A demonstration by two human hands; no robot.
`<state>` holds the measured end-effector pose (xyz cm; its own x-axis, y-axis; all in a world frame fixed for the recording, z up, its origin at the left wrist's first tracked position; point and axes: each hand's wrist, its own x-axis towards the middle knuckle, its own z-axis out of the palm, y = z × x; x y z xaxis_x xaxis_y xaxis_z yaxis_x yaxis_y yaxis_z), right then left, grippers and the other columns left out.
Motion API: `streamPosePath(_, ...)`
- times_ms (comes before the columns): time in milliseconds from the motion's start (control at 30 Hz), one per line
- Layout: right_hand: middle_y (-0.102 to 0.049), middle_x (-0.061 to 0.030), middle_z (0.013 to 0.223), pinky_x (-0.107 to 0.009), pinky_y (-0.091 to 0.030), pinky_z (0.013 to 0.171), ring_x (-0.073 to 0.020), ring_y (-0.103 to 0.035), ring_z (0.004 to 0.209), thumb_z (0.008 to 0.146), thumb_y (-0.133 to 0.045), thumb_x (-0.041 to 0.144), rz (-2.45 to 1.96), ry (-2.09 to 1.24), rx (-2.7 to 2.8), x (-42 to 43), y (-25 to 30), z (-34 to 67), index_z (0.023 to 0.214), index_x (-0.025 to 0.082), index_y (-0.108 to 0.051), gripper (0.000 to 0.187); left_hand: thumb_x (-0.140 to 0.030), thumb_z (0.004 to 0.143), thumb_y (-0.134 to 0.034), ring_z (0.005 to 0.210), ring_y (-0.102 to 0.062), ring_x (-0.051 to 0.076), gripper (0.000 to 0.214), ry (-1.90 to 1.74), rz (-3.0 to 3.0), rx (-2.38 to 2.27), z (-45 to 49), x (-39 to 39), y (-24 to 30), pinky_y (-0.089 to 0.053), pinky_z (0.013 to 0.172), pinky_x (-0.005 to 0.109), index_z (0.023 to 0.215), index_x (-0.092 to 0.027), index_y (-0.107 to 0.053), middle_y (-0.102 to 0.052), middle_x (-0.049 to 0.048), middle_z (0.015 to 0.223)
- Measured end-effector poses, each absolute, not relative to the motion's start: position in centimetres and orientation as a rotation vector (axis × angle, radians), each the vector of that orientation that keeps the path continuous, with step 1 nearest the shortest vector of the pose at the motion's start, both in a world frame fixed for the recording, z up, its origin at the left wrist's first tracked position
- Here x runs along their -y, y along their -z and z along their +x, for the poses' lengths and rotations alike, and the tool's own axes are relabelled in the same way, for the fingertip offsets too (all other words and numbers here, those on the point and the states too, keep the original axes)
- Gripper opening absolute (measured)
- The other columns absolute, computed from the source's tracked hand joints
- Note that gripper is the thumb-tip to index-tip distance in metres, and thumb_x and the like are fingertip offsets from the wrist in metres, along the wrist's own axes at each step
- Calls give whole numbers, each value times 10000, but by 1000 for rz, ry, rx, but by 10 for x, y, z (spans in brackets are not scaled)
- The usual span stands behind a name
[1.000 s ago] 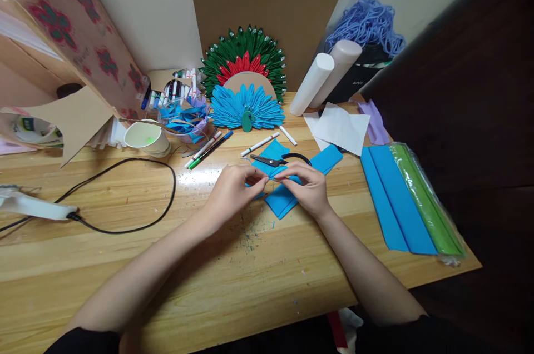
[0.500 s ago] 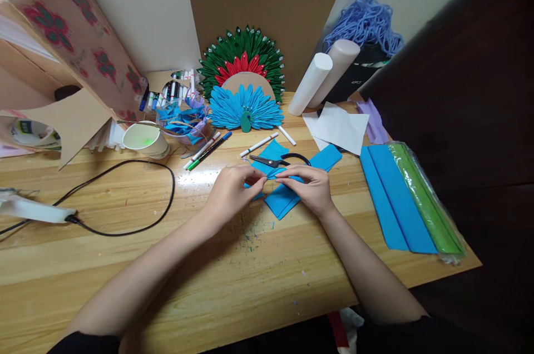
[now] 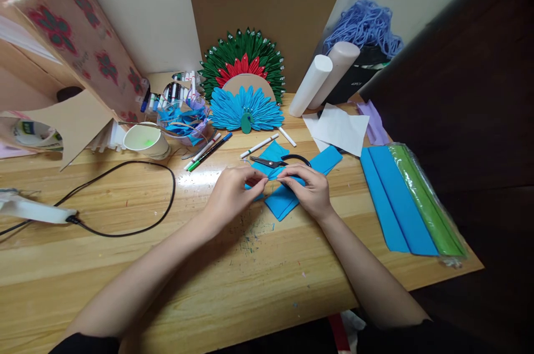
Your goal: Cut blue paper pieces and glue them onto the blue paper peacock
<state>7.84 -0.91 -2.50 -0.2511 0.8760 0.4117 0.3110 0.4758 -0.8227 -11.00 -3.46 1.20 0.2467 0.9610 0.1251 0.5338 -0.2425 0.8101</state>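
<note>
My left hand [image 3: 232, 192] and my right hand [image 3: 312, 192] meet over the table, thumbs and forefingers pinched. Between the fingertips they hold a small piece of blue crepe paper [image 3: 273, 174], largely covered by the fingers. Just beyond lie black-handled scissors [image 3: 267, 163] on a blue paper scrap [image 3: 275, 150]. A folded strip of blue crepe paper [image 3: 280, 204] runs beneath my right hand. Behind all this stands a paper peacock [image 3: 247, 121] with blue, red and green feathers.
Markers [image 3: 259, 146] lie around the scissors. To the left are a paper cup [image 3: 146, 141], a basket of blue scraps [image 3: 183, 123], a black cord [image 3: 173, 198] and a glue gun [image 3: 35, 209]. Rightward are white rolls [image 3: 311, 86], white paper [image 3: 342, 129] and packed crepe paper [image 3: 400, 198].
Both hands keep their pinch on the small blue paper, with only a very slight shift of the fingers. The view has moved a little; everything else lies as before.
</note>
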Motion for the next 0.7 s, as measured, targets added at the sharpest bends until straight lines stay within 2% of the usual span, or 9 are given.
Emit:
streamPosePath(233,-707,-26,729,-347,-531,679,-198,-647,707,666,-744,193,-988,-919,1631,5,31,83,722,239,-726,75,-195,799,-569,659,-622,132,124,-857,1849,-1363,-110,35,-15,-452,606,228,748,-168,-680,-701,25,749)
streamPosePath(500,-700,-26,708,-339,-523,697,-185,-644,704,729,-686,181,-975,-878,1666,6,27,85,706,229,-721,64,-202,803,-570,659,-621,129,128,-875,1849,-1347,-110,34,-13,-453,611,230,761,-169,-686,-702,21,750)
streamPosePath(700,-696,-30,727,-342,-522,697,-189,-640,713,696,-719,189,-954,-898,1655,5,27,85,729,231,-721,53,-190,795,-576,663,-624,128,119,-872,1820,-1341,-111,34,-13,-458,613,228,763,-164,-687,-702,24,751)
